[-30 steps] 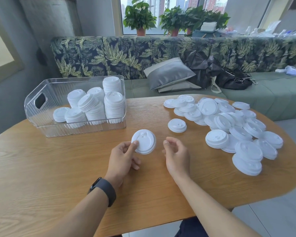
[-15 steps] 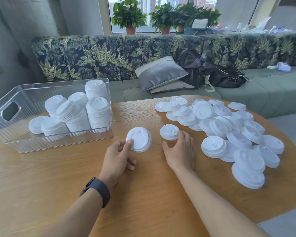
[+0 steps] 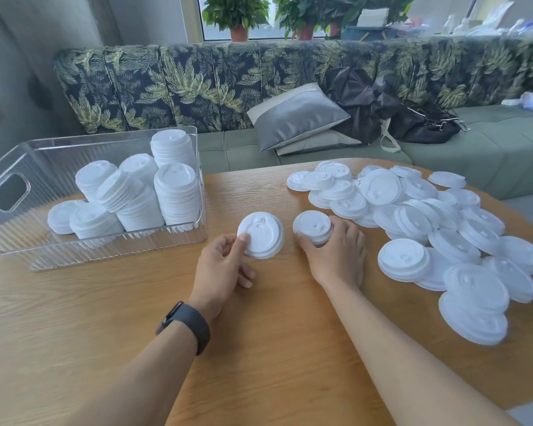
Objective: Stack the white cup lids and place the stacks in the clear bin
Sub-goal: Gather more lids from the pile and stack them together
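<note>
My left hand (image 3: pixel 220 269) holds a short stack of white cup lids (image 3: pixel 261 235) tilted up just above the wooden table, thumb on its top face. My right hand (image 3: pixel 336 252) grips a single white lid (image 3: pixel 312 226) lying on the table, thumb on its near rim and fingers curled round its right side. A loose pile of white lids (image 3: pixel 413 216) spreads over the right half of the table. The clear bin (image 3: pixel 10 195) stands at the left with several lid stacks (image 3: pixel 176 192) inside, some upright and one leaning.
The wooden table (image 3: pixel 259 348) is oval, its right edge curving away past the lid pile. Behind it runs a green sofa (image 3: pixel 490 155) with a grey cushion (image 3: pixel 296 118) and a black bag (image 3: pixel 413 121). A black watch sits on my left wrist.
My right hand has moved forward from beside the held stack and closed round the single lid on the table. My left hand keeps its lid stack. The view shifted closer to the table.
</note>
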A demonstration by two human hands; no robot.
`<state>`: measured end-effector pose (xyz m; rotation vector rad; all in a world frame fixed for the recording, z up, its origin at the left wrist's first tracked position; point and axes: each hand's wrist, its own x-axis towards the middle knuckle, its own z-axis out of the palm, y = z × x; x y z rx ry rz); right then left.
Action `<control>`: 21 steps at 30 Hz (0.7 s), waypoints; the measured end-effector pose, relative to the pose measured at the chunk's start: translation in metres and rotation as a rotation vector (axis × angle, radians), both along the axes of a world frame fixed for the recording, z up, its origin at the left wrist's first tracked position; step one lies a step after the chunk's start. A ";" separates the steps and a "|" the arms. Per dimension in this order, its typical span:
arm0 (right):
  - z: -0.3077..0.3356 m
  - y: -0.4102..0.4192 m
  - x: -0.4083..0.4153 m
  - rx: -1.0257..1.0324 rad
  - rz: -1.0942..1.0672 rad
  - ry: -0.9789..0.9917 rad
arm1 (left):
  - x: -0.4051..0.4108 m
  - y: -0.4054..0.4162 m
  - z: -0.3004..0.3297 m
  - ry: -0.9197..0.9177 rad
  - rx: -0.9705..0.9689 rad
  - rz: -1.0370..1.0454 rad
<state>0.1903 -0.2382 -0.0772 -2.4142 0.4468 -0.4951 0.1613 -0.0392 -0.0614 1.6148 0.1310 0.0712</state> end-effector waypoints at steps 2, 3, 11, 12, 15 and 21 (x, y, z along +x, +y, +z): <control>0.003 -0.001 -0.006 0.110 0.032 -0.069 | -0.002 0.000 0.001 -0.003 -0.007 0.014; 0.004 -0.001 -0.009 0.162 0.055 -0.101 | -0.004 0.000 0.000 -0.002 -0.004 0.020; 0.008 0.007 -0.047 0.457 0.217 -0.273 | -0.026 0.004 0.000 0.010 -0.070 0.036; 0.008 0.008 -0.052 0.465 0.224 -0.294 | -0.029 0.004 0.000 0.010 -0.078 0.033; 0.008 0.014 -0.067 0.536 0.233 -0.292 | -0.043 0.005 0.001 0.020 -0.087 0.016; 0.012 0.027 -0.097 0.710 0.230 -0.185 | -0.075 0.012 0.001 0.031 -0.096 -0.006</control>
